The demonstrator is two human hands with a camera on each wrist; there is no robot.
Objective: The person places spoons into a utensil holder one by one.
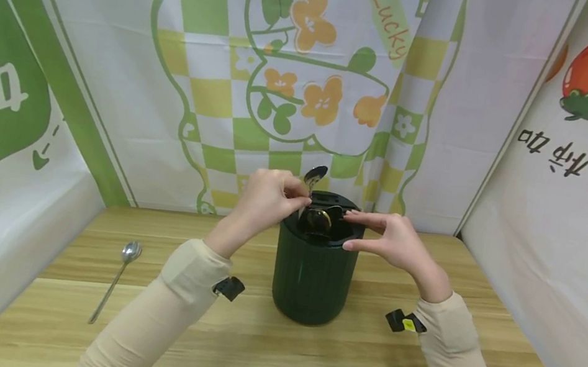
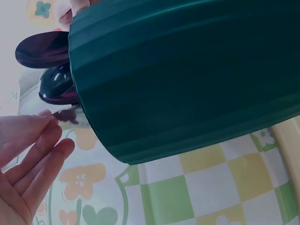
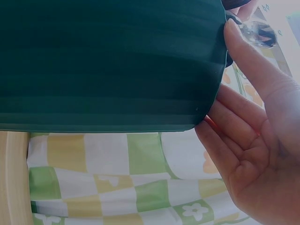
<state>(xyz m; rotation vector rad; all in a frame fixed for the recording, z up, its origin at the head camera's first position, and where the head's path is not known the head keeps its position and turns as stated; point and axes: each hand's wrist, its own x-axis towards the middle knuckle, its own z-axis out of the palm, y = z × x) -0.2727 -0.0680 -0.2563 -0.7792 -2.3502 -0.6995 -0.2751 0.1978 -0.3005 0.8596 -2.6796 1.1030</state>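
Observation:
My left hand (image 1: 275, 196) pinches a shiny metal spoon (image 1: 316, 175) over the left part of a dark green ribbed container (image 1: 311, 280). Its bowl points up above the fingertips; the lower end is hidden at the container's mouth. Another spoon, its rounded bowl (image 1: 318, 220) dark and glossy, stands inside the opening. Two dark spoon bowls (image 2: 44, 49) stick out past the rim in the left wrist view. At the container's right rim, my right hand (image 1: 396, 238) touches with thumb in front and fairly straight fingers farther back.
A silver spoon (image 1: 120, 275) lies on the wooden table (image 1: 258, 360) at the left, bowl away from me. Printed cloth (image 1: 311, 98) hangs close behind the container. More printed sheets stand along both sides.

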